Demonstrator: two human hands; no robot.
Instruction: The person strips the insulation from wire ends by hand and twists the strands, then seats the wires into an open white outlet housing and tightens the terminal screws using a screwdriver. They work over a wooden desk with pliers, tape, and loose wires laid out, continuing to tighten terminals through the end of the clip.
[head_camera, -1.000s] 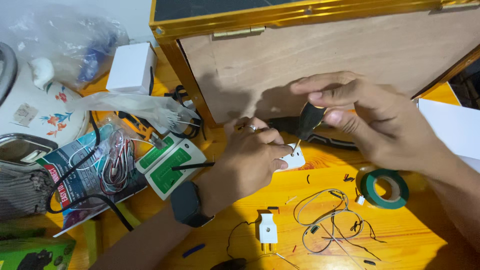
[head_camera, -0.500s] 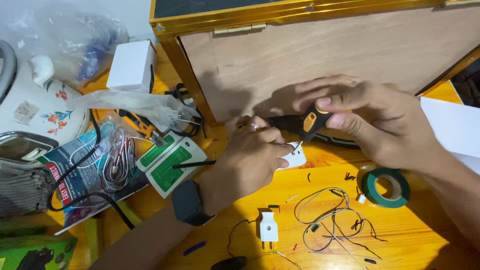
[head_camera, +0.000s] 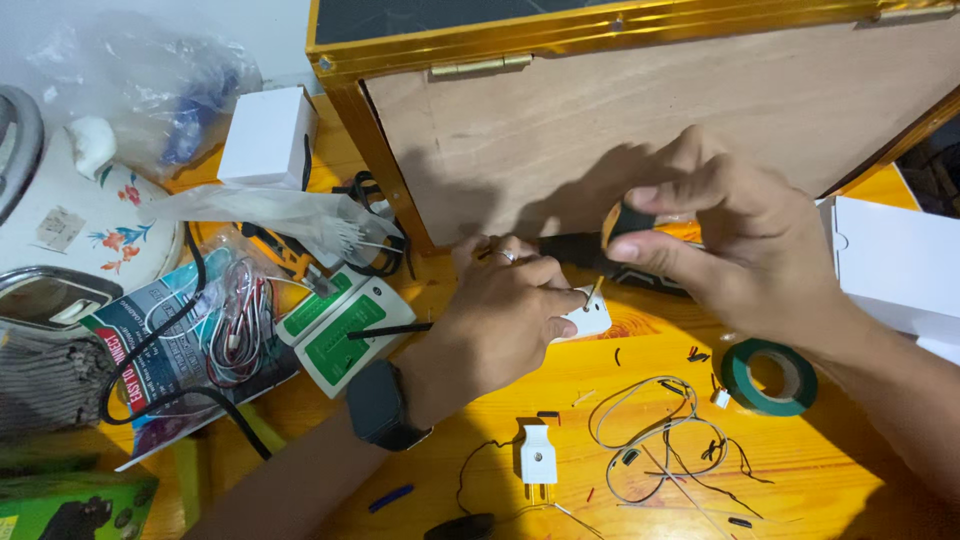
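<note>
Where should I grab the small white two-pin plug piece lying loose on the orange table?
Probably pinch the white plug piece across its flat body's left and right sides, coming from above. It lies flat on the orange table, pins toward the near edge, so avoid that end.

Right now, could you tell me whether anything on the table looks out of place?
Yes: short wire offcuts lie scattered on the orange table beside the green tape roll, and a loose white plug half lies apart near tangled thin wires.
</note>
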